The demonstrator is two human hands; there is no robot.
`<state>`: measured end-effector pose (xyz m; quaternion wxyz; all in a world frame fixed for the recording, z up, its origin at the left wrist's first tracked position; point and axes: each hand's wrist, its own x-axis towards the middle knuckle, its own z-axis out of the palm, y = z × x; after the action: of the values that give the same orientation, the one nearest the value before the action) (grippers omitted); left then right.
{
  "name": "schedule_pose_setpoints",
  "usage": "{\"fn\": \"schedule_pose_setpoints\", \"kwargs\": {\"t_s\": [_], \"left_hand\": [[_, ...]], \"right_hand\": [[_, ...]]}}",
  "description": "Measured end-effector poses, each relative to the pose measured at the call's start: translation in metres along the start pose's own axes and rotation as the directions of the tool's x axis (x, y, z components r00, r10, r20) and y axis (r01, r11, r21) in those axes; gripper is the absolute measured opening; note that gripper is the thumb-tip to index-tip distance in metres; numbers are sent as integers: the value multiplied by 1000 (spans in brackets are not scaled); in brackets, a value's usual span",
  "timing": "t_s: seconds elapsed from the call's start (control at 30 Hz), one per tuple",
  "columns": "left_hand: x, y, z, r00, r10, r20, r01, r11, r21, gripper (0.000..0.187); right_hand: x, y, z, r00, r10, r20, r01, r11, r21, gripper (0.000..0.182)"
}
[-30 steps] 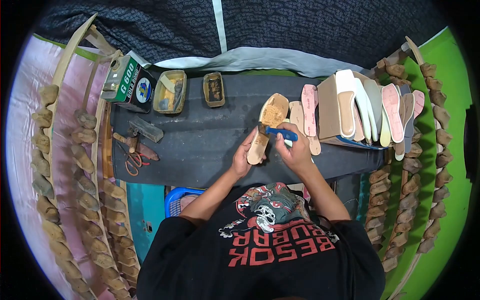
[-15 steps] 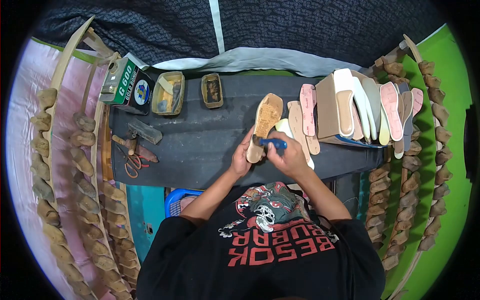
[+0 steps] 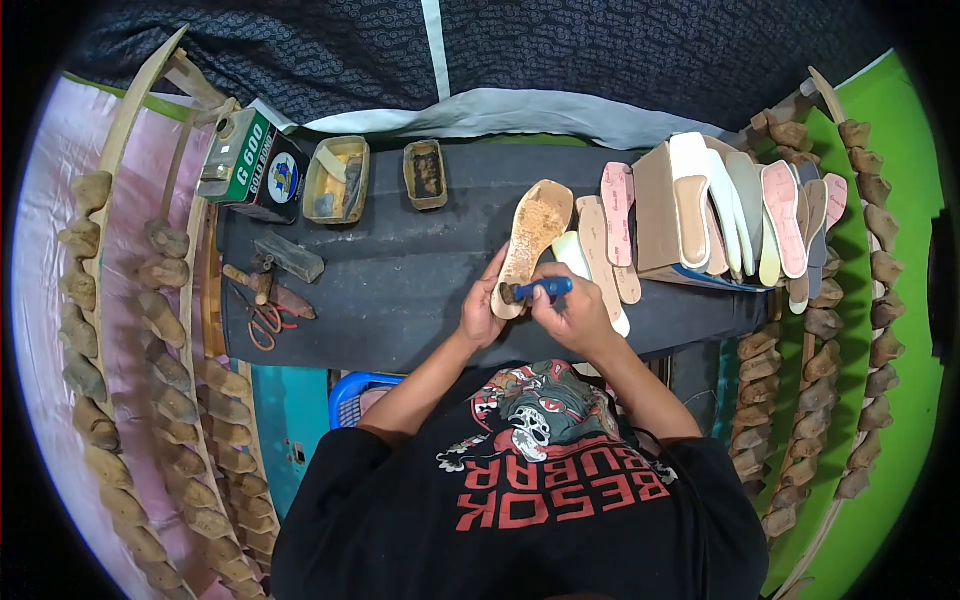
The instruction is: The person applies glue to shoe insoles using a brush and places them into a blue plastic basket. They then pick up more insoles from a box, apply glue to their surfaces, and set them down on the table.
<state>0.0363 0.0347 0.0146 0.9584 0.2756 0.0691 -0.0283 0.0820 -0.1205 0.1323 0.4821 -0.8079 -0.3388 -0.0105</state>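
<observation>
My left hand [image 3: 482, 312] is closed around the near left edge of a tan shoe insole [image 3: 538, 228], which is tilted with its wide end away from me. A shiny, uneven brownish coating covers its upper face. Between the fingers of my right hand [image 3: 580, 315] is a brush [image 3: 545, 289] with a blue handle. Its dark bristles touch the insole's narrow heel end. Just right of the insole lie a pale cream insole [image 3: 571, 254], a beige one [image 3: 596, 240] and a pink one [image 3: 617, 215].
A cardboard box [image 3: 655, 220] packed with several insoles stands at right. Left are a G 600 can [image 3: 250, 165], two grimy trays [image 3: 337, 180] [image 3: 425, 175], a hammer [image 3: 262, 285], scissors [image 3: 265, 325] and a dark block [image 3: 290, 258]. Racks of shoe lasts [image 3: 85, 330] flank the table [image 3: 400, 290].
The brush has moved slightly toward me and left, lower on the insole's heel end. The insole has shifted and tilted a little. Both hands keep their hold.
</observation>
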Motion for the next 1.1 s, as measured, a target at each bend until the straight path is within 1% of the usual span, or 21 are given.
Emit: {"fn": "schedule_pose_setpoints", "kwargs": {"t_s": [0.07,0.1,0.13,0.2,0.23,0.33,0.37,0.4,0.47,0.5,0.6,0.7,0.8,0.87,0.93,1.03,1.1], "left_hand": [[-3,2,-7,998,-18,62,17,1000,20,71],[-5,3,-10,996,-28,85,27,999,20,71],[-6,2,-11,993,-38,110,36,999,20,71],[-6,0,-12,998,-24,60,21,998,52,70],[-7,-1,-12,1000,-10,19,8,998,59,70],[-4,-3,-12,994,36,-103,-32,999,44,69],[-5,-1,-14,993,42,-110,-38,998,43,69],[-6,0,-16,992,48,-117,-44,998,42,69],[-11,9,-26,998,42,-56,-38,997,60,68],[-11,13,-28,998,39,-42,-37,998,53,68],[-9,17,-31,992,98,-85,-95,995,36,67],[-7,23,-38,987,124,-98,-120,992,40,66],[-7,25,-42,983,144,-118,-144,990,9,65],[-9,24,-47,979,139,-146,-138,990,19,65],[-10,22,-52,976,140,-166,-140,990,11,65],[-15,19,-60,973,148,-179,-154,988,-23,65],[-20,19,-62,970,160,-184,-169,985,-35,65]], "right_hand": [[8,0,-4,999,21,-49,-20,999,32,17],[11,-5,-7,989,138,-47,-134,989,66,17],[13,-3,-7,990,129,-53,-127,991,48,17],[15,0,-5,992,109,-62,-109,994,11,17],[14,-3,-3,995,94,-20,-94,996,6,18],[13,-3,11,994,-110,15,111,992,-65,19],[16,-2,14,994,-103,34,104,994,-41,20],[19,-2,15,998,-28,52,28,1000,-4,21],[28,0,17,988,120,93,-126,990,62,21],[32,2,18,984,128,123,-135,989,53,21],[42,2,27,986,49,158,-54,998,30,21],[58,12,33,975,76,210,-82,996,21,21],[78,22,41,981,97,165,-107,993,48,21],[94,23,45,987,106,125,-113,992,53,22],[110,24,51,998,17,63,-21,997,78,24],[134,22,58,980,143,139,-153,986,68,27],[145,35,73,986,116,123,-126,989,77,28]]}}
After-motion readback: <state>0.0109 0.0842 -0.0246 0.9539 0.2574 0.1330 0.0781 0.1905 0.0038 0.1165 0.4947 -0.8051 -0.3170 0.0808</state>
